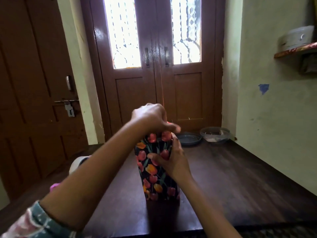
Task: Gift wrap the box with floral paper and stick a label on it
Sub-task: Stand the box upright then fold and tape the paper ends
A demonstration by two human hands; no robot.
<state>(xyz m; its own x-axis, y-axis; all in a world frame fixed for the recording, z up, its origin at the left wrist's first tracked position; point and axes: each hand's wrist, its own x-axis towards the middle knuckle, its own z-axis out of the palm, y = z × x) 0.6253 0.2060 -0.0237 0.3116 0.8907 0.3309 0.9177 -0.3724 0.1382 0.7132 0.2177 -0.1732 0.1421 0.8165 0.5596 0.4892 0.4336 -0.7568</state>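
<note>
A tall box (pixel 155 177) wrapped in black paper with red and orange tulips stands upright on the dark wooden table (pixel 231 186), near its middle. My left hand (pixel 152 117) rests on the box's top end, fingers curled over the folded paper there. My right hand (pixel 171 160) grips the box's upper right side, thumb across the front face. The top flaps are hidden under my left hand. No label is visible.
A dark shallow dish (pixel 188 139) and a glass bowl (pixel 215 134) sit at the table's far edge by the brown double door. A white round object (pixel 77 163) and something pink (pixel 54 187) lie left of my left forearm. A wall shelf (pixel 295 48) carries a metal tin.
</note>
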